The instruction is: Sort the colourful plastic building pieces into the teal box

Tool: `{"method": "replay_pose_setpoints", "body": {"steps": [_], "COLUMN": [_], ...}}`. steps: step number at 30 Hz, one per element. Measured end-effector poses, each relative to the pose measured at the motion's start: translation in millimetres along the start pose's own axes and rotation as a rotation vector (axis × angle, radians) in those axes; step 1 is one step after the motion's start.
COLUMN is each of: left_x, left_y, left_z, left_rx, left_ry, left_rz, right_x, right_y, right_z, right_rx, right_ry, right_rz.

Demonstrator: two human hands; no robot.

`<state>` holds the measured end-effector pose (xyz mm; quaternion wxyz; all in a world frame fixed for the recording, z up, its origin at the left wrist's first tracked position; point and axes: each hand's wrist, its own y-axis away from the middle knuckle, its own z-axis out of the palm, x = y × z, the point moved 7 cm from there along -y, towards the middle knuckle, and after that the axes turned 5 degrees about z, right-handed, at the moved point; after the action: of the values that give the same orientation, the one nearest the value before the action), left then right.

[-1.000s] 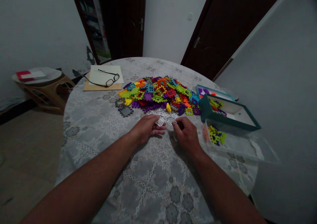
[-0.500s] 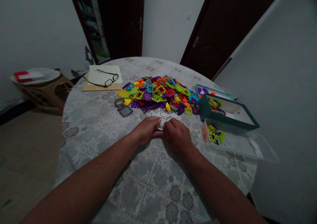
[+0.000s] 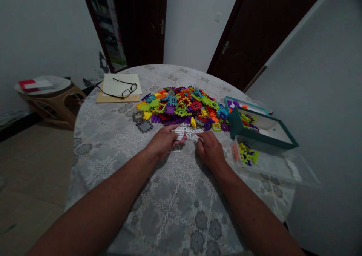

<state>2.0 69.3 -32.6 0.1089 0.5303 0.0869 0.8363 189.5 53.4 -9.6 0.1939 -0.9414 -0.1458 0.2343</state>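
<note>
Left hand [image 3: 163, 140] holds a white lattice piece [image 3: 179, 135], right hand [image 3: 211, 147] pinches a second white piece [image 3: 195, 138] at its edge — both just nearside of the multicoloured heap [image 3: 181, 107], loose white pieces [image 3: 187, 130] between, on patterned tablecloth [image 3: 175, 195].

A white lattice [image 3: 179, 135] lies tilted in the left hand [image 3: 163, 142], under the thumb; whether it is one piece or several stacked cannot be told. A white frame [image 3: 195, 138] sits at the fingertips of the right hand [image 3: 211, 147]. Just beyond, thin openwork white pieces [image 3: 187, 129] overlap loosely. A white grid [image 3: 177, 148], partly hidden, shows just beside the left hand, on its near side.
</note>
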Motion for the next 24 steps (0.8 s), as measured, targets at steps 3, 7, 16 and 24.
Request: {"method": "replay_pose_setpoints", "body": {"steps": [3, 7, 16, 24], "left_x": [6, 7, -3, -8], "left_y": [-3, -2, -1, 1], "left_z": [-6.1, -3.7, -2.0, 1.6], "left_rx": [0.057, 0.024, -0.013, -0.027], "left_ry": [0.017, 0.005, -0.019, -0.032], "left_rz": [0.041, 0.054, 0.019, -0.012], "right_x": [12, 12, 20, 40], "right_y": [-1, 0, -8, 3], "right_z": [10, 18, 16, 11], "right_rx": [-0.097, -0.214, -0.298, -0.148], "right_ry": [0.101, 0.234, 0.183, -0.619], "right_rz": [0.032, 0.075, 0.158, 0.429]}}
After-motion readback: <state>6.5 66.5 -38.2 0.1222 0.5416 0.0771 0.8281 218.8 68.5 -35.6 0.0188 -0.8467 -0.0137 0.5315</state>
